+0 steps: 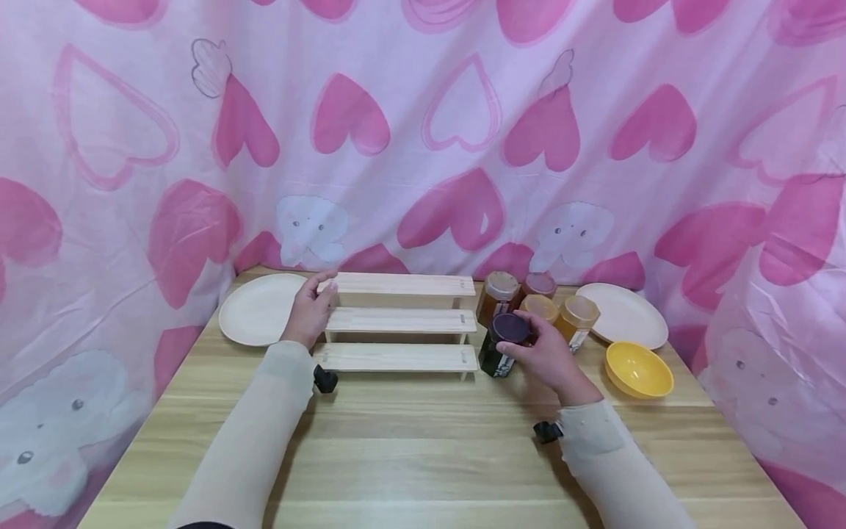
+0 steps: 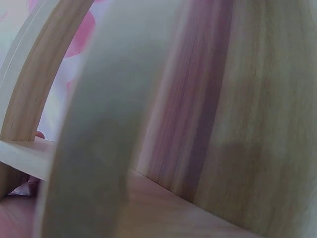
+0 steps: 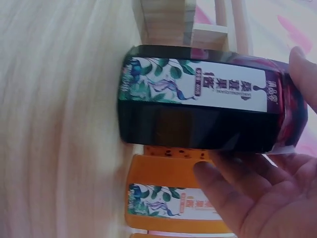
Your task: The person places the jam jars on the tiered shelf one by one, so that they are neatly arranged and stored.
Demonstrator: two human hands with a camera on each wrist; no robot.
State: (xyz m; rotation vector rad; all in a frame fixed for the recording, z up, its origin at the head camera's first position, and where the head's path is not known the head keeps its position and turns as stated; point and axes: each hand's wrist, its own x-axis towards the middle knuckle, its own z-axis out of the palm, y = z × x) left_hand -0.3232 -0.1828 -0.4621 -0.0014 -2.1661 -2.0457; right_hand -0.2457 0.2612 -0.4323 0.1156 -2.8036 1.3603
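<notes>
Dark jam jar with purple lid: upright or nearly so at the right end of the three-step wooden stand, close to its lowest step; whether they touch, or whether the jar's base meets the wood, I cannot tell.
Right hand: fingers and thumb curled around the jar's upper part, thumb on one side, fingers on the other.
Left hand: fingers and thumb grip the left end of the stand's top step, at the corner.
Jar label: white, with green leaves and a blue-purple bird, seen sideways from the right wrist.
Neighbouring jars: tan-lidded and red-lidded behind the dark one, orange-lidded just beyond the right fingers, cream-lidded farther right; they stand close together, leaving little space around the fingers.
Step edges: three long front edges run side to side, with gaps under the boards.
Left plate: white, just beside the left hand, near the table's rear left edge.
Right side: white plate behind a yellow bowl, both near the table's right edge.
Table: bare wood grain stretches from the lowest step forward, between the forearms, giving open room.
</notes>
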